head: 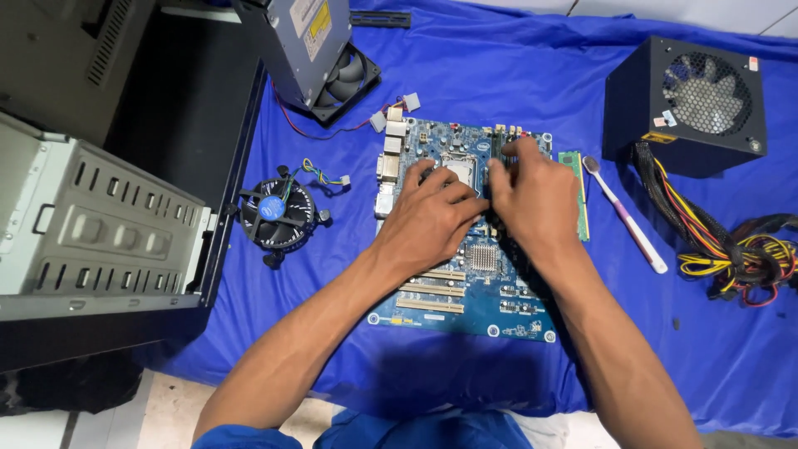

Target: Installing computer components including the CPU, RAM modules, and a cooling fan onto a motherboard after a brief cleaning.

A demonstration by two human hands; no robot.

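Board: blue circuit board point(465, 283) lies flat on the blue cloth point(715, 349), its long side running near to far, straight ahead of the person.
Left hand: left hand point(428, 218) rests palm down on the middle of the board, fingers spread toward the square socket point(457, 169) at the far end.
Right hand: right hand point(532, 195) sits just right of the socket, fingertips pinched narrow on a dark memory stick point(497, 148) standing in its slot; how firmly, I cannot tell.
Axis: the stick's long axis runs near to far, parallel to the board's right edge.
Nearer hand: the right one, directly above the slot.
Spare stick: green memory stick point(575, 195) lies just beside the board's right edge, same direction.
Around: toothbrush point(625, 216) to the right, round cooler fan point(277, 214) to the left, black power supply point(686, 104) far right.
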